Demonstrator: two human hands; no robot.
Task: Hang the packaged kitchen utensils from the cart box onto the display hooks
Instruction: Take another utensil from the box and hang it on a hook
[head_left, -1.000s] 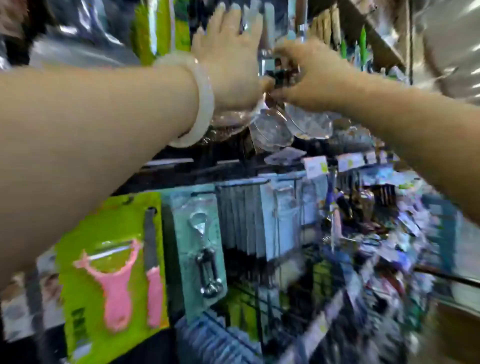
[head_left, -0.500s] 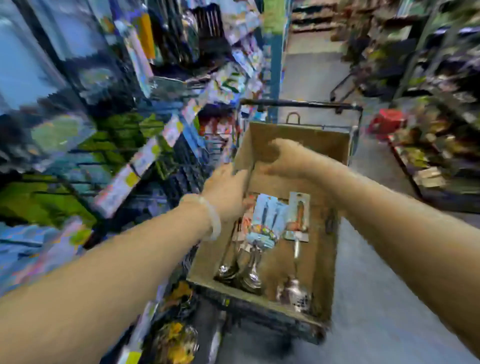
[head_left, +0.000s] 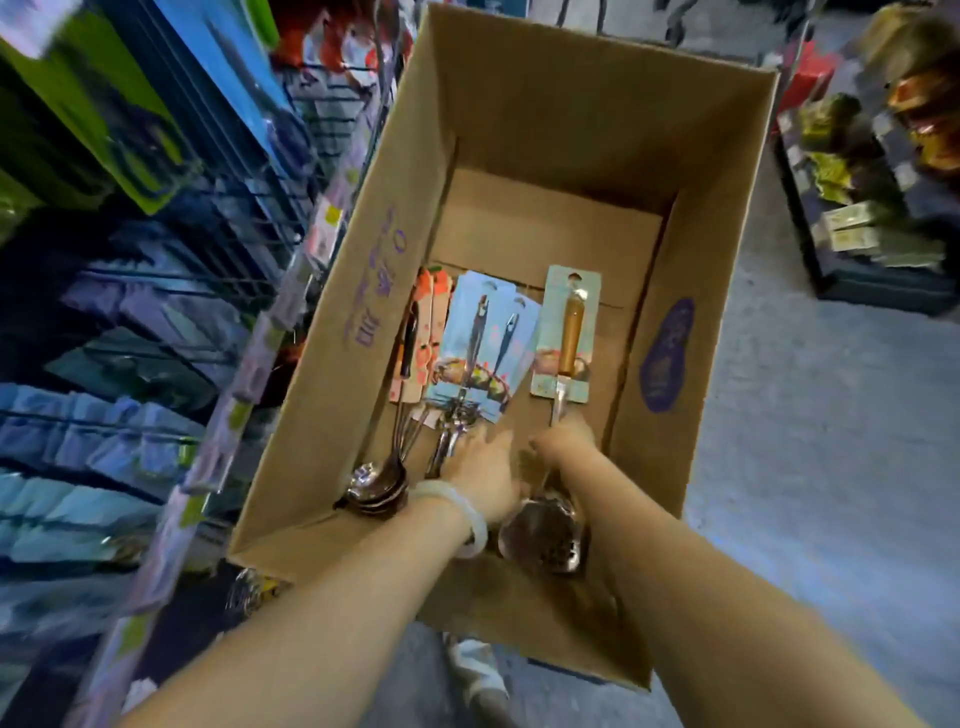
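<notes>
An open cardboard cart box (head_left: 691, 322) fills the middle of the view. On its floor lie ladles on orange cards (head_left: 413, 343), several blue-carded utensils (head_left: 485, 338) and a wood-handled skimmer (head_left: 570, 332) on a pale card, its perforated bowl nearest me. My left hand (head_left: 483, 470), with a white bangle on the wrist, reaches onto the metal shafts of the blue-carded utensils, thumb spread from the fingers. My right hand (head_left: 563, 444) is curled round the skimmer's metal shaft just below its card.
Display racks (head_left: 171, 291) with hanging packages and a rail of price tags run along the left, close to the box. Grey aisle floor (head_left: 810, 467) lies to the right, with a low stocked shelf (head_left: 872, 208) beyond. My shoe (head_left: 475, 670) shows under the box.
Both hands left the upper display hooks. The view swung round and down to the cart box, and both hands went down inside it onto the utensils.
</notes>
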